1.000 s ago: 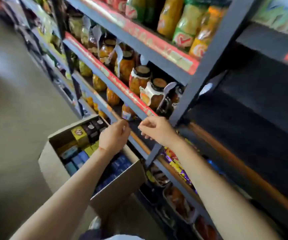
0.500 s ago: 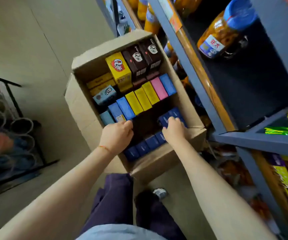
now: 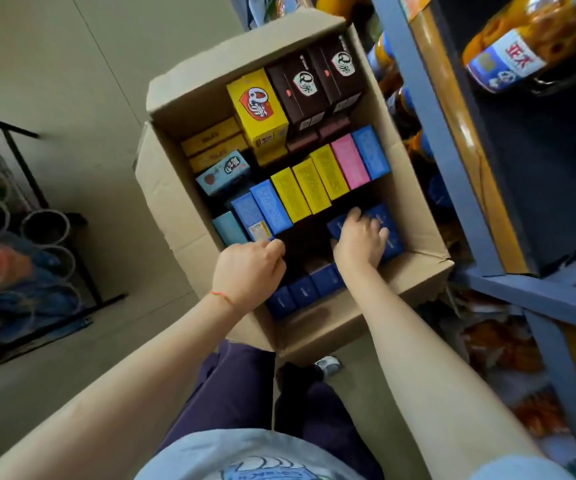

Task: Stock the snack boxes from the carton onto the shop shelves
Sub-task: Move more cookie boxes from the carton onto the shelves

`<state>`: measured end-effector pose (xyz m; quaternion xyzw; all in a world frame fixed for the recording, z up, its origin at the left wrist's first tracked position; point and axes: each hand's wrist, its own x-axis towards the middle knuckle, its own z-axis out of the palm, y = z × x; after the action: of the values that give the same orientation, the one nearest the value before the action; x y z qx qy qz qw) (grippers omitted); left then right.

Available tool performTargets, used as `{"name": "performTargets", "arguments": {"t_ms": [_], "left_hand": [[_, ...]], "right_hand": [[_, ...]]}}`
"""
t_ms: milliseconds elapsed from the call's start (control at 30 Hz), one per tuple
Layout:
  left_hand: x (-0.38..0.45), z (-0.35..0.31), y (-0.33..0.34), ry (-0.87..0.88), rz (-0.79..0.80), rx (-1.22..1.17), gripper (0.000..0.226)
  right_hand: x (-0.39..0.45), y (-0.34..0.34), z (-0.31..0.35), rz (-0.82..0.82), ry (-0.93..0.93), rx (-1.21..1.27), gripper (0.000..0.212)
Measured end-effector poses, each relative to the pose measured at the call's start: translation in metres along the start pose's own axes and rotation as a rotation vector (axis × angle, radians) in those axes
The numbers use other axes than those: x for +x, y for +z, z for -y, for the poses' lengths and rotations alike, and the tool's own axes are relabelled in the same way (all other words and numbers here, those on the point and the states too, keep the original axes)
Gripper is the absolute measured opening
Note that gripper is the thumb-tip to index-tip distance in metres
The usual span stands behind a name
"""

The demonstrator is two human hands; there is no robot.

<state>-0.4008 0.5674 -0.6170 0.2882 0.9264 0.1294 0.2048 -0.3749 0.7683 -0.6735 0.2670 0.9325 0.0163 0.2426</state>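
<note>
Reaching down into the open carton (image 3: 175, 209), both hands sit at its near end among the snack boxes. The right hand (image 3: 361, 239) lies on the dark blue boxes (image 3: 388, 230) at the near right corner, fingers spread and bent over their tops; the palm hides the box edges, so whether it grips one or only rests there cannot be told. The left hand (image 3: 248, 271) is curled, knuckles up, with its fingertips tucked out of sight at the foot of a mid-blue box (image 3: 260, 211); whether it holds anything cannot be told either. Below its wrist stand more navy boxes (image 3: 302, 292), partly covered by the forearm. Beyond the fingers runs a row of yellow boxes (image 3: 310, 185), then a pink box (image 3: 348, 161), and farther still a big yellow box (image 3: 258, 109) and two brown boxes (image 3: 317, 84). To the right of the right hand rises the shelf frame (image 3: 428, 126), its jar (image 3: 529, 39) blurred and cut off at the top edge.
</note>
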Motion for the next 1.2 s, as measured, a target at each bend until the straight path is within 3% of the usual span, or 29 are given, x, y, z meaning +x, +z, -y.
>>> {"name": "performTargets", "arguments": {"t_ms": [133,300,467,600,667,733,800,867,933,1067,1200], "left_hand": [[0.003,-0.006,-0.008,-0.065,0.036,-0.090,0.023],[0.009,-0.031,-0.026,-0.103,0.093,-0.193,0.028],[0.000,-0.084,-0.062,0.021,0.053,-0.404,0.072],[-0.019,-0.145,-0.118,0.165,0.068,-0.517,0.095],[-0.033,-0.179,-0.146,0.193,0.047,-0.581,0.090],[-0.052,-0.216,-0.173,0.244,0.016,-0.712,0.070],[-0.074,-0.255,-0.197,0.302,-0.010,-0.926,0.042],[-0.097,-0.294,-0.221,0.382,-0.059,-1.127,0.033],[-0.118,-0.333,-0.246,0.443,-0.160,-1.323,0.025],[-0.153,-0.404,-0.296,0.549,-0.194,-1.665,0.040],[-0.186,-0.466,-0.330,0.698,-0.114,-1.778,0.074]], "right_hand": [[-0.009,-0.020,-0.015,-0.013,0.009,0.134,0.056],[-0.039,-0.058,-0.047,-0.043,0.013,0.477,0.051],[-0.095,-0.128,-0.100,-0.083,-0.024,0.922,0.040],[-0.147,-0.192,-0.142,-0.253,-0.060,1.177,0.029],[-0.176,-0.224,-0.166,-0.354,-0.099,1.233,0.027],[-0.209,-0.253,-0.192,-0.435,-0.158,1.291,0.030],[-0.247,-0.280,-0.214,-0.504,-0.245,1.324,0.044],[-0.287,-0.301,-0.234,-0.553,-0.320,1.313,0.060],[-0.327,-0.317,-0.252,-0.607,-0.390,1.308,0.057],[-0.395,-0.344,-0.285,-0.770,-0.480,1.208,0.046],[-0.443,-0.373,-0.318,-1.040,-0.448,1.144,0.045]]}}
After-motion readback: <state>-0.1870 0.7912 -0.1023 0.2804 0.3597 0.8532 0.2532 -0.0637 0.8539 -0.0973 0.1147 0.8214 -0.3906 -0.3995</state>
